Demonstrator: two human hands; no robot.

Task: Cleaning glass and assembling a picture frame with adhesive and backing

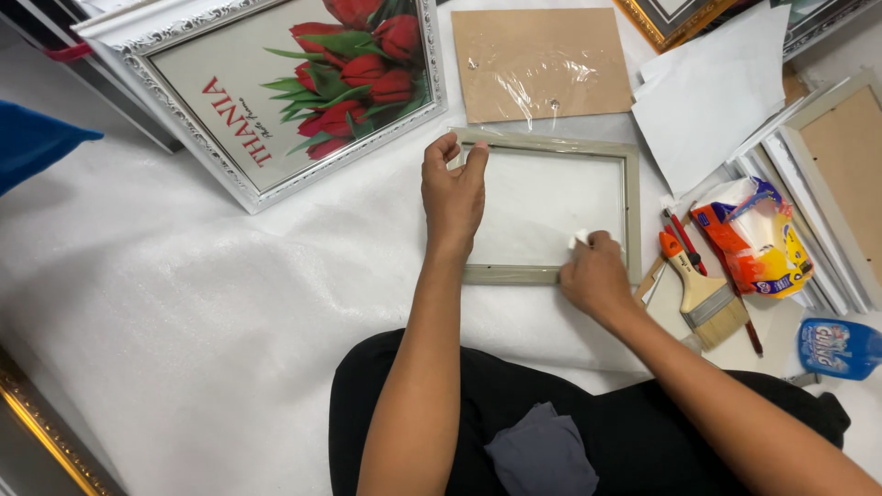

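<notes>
Left hand (453, 193) pins the grey rectangular glazed picture frame (549, 209) on the white sheet (184, 303), fingers clamped on its top-left corner, steadying it; right hand (597, 276) fingers pinch a white tissue (579, 239) at bottom edge.

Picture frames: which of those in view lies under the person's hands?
The small grey-green frame at centre, empty, flat on the white sheet. The left hand grips its upper left corner; the right hand presses a white wad inside it.

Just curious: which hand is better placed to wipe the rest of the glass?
Probably the right hand: it already presses the white tissue onto the glass, while the left hand grips the grey frame.
</notes>
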